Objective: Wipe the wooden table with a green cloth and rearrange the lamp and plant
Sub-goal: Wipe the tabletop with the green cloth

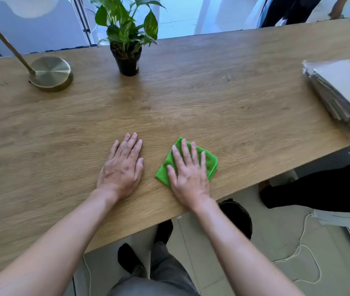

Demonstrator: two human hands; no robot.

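Observation:
A folded green cloth (209, 162) lies on the wooden table (212, 99) near its front edge. My right hand (188, 173) rests flat on top of the cloth, fingers spread. My left hand (122, 167) lies flat on the bare wood just left of it, holding nothing. At the far left stands a lamp with a round brass base (51, 73) and a slanted brass pole. A green plant in a black pot (128, 63) stands at the back, right of the lamp base.
A stack of flat plastic-wrapped packs (340, 90) sits on the table's right end. Another person's legs (293, 9) show beyond the far edge. Below the front edge are my legs, a black round object (238, 216) and a white cord (302, 248) on the floor.

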